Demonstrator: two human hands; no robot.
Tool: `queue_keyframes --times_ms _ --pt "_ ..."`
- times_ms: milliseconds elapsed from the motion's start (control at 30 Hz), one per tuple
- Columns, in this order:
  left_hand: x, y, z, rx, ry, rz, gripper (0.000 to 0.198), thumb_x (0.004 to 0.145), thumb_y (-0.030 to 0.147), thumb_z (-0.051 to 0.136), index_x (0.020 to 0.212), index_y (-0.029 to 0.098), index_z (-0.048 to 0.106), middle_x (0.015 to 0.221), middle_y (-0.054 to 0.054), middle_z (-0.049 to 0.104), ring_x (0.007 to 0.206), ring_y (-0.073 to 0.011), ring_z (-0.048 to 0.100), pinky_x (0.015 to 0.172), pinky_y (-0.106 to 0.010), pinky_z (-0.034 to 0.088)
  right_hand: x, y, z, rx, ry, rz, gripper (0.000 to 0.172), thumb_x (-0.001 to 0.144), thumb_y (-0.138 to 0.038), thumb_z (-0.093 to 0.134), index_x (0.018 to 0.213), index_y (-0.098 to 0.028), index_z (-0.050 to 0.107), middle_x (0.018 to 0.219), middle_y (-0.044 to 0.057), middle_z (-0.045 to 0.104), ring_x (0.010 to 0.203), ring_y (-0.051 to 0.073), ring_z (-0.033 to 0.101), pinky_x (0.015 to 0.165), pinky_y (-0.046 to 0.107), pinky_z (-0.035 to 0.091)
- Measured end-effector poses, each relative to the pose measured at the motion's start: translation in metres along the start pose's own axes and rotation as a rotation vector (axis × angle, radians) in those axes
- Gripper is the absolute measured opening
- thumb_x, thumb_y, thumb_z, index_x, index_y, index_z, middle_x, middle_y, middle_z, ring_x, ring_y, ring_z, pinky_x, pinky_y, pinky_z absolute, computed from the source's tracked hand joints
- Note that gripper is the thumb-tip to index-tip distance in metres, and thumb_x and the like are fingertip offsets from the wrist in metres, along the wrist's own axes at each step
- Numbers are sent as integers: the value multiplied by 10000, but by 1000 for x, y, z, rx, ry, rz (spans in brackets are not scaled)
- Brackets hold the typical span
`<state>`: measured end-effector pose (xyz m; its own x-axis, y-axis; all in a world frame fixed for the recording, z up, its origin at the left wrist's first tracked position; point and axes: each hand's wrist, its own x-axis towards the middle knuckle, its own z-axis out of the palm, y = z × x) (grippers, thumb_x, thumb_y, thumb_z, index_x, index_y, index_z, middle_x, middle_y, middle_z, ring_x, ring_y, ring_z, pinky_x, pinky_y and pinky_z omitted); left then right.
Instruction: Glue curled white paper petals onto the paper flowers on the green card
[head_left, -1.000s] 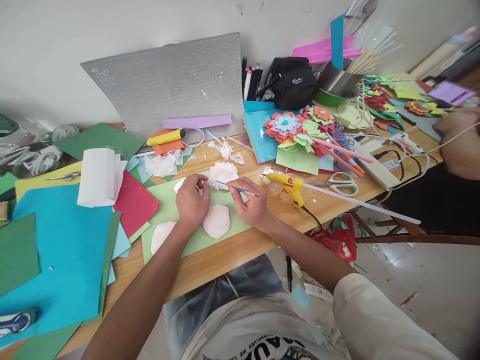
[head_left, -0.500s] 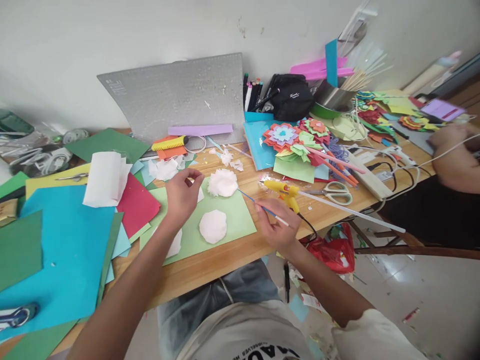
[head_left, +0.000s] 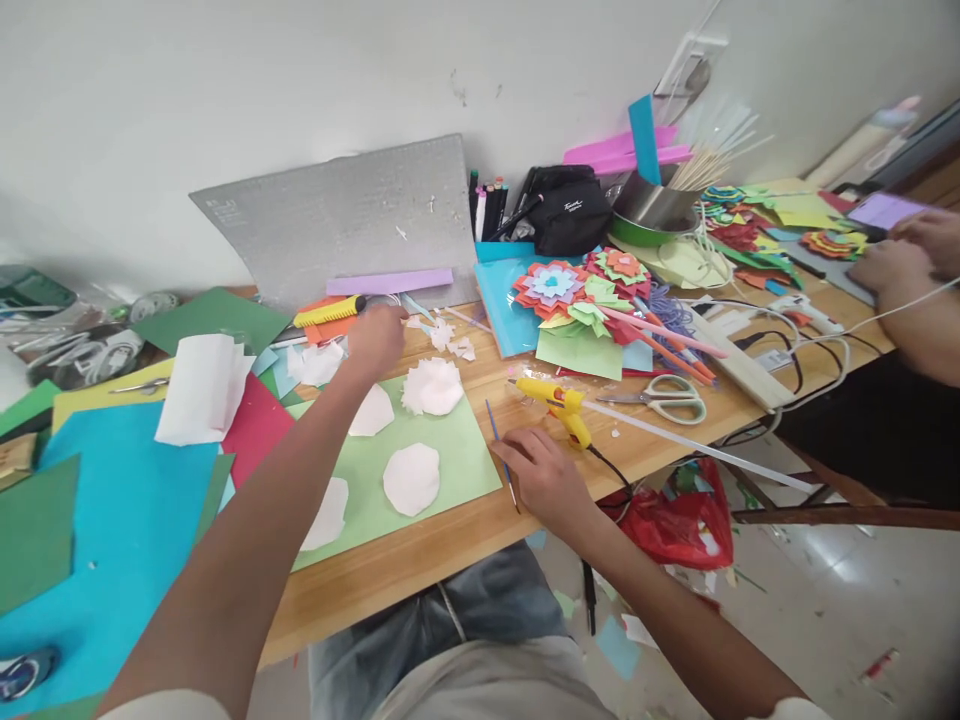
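Note:
My left hand [head_left: 377,342] reaches to the back of the table, beside a yellow utility knife [head_left: 328,312] and torn white scraps. Its fingertips are blurred and partly hidden, so I cannot tell what they touch. My right hand [head_left: 546,478] is low at the table, its fingers closed on a thin blue paintbrush [head_left: 491,420] beside the green sheet's right edge. On the light green sheet [head_left: 469,470] lie several white paper pieces: a ruffled white flower [head_left: 433,386], a rounded one [head_left: 412,480] and flat ones [head_left: 373,412] partly behind my left forearm.
A yellow glue gun [head_left: 553,396] with a long glue stick lies right of the sheet, near scissors [head_left: 667,400]. Paper flowers [head_left: 553,285] and cables sit beyond. A grey cutting mat [head_left: 352,220] leans on the wall. Another person's hands [head_left: 892,265] are at far right.
My left hand has moved from above the white flower to the back near the scraps. My right hand has lowered the paintbrush to the table beside the green sheet, turning it more upright in view.

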<state>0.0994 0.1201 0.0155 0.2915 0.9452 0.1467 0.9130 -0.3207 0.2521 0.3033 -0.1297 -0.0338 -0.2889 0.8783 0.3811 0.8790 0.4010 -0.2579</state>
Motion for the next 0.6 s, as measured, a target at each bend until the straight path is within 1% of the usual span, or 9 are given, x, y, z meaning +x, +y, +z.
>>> queue_keyframes --times_ms 67,133,267,367,433,500,600 --pt "11 -9 -1 -9 -8 22 363 862 159 454 1089 192 736 1120 -162 707 1022 -323 636 806 -397 476 0 1 2 42 49 16 348 899 -52 451 1158 -171 650 1023 123 645 960 240 584 864 396 538" --pt "19 -12 -1 -17 -22 47 342 864 174 463 1062 201 741 1100 -153 716 1015 -312 639 816 -387 469 -1 3 4 66 75 25 365 895 -38 431 1160 -169 645 1017 123 645 956 240 586 864 400 539" --pt "31 -8 5 -12 -51 52 294 874 224 477 980 200 751 1002 -155 728 937 -300 649 784 -375 462 -1 4 5 80 81 28 341 904 -49 434 1156 -160 635 1017 127 647 961 247 581 868 409 539" --pt "35 -5 12 2 -79 46 241 848 254 526 900 192 754 945 -153 728 882 -282 647 754 -356 461 -1 3 4 81 82 38 344 901 -45 429 1148 -167 635 1018 125 648 962 248 584 870 411 540" --pt "36 -5 14 -7 -68 38 218 827 246 550 882 183 752 947 -152 726 871 -271 643 753 -346 460 0 2 4 78 89 39 340 902 -44 426 1141 -164 636 1014 125 650 960 248 587 866 410 541" --pt "36 -6 13 -52 -34 21 205 813 227 558 865 175 749 940 -144 726 853 -262 639 751 -341 456 1 2 4 81 98 39 342 901 -44 421 1135 -165 639 1006 124 653 953 246 591 857 408 545" --pt "28 -10 1 -216 22 26 173 800 227 582 823 169 743 865 -109 725 777 -231 624 731 -329 446 0 4 4 109 118 40 357 895 -41 413 1134 -174 644 993 119 660 942 238 603 847 403 552"
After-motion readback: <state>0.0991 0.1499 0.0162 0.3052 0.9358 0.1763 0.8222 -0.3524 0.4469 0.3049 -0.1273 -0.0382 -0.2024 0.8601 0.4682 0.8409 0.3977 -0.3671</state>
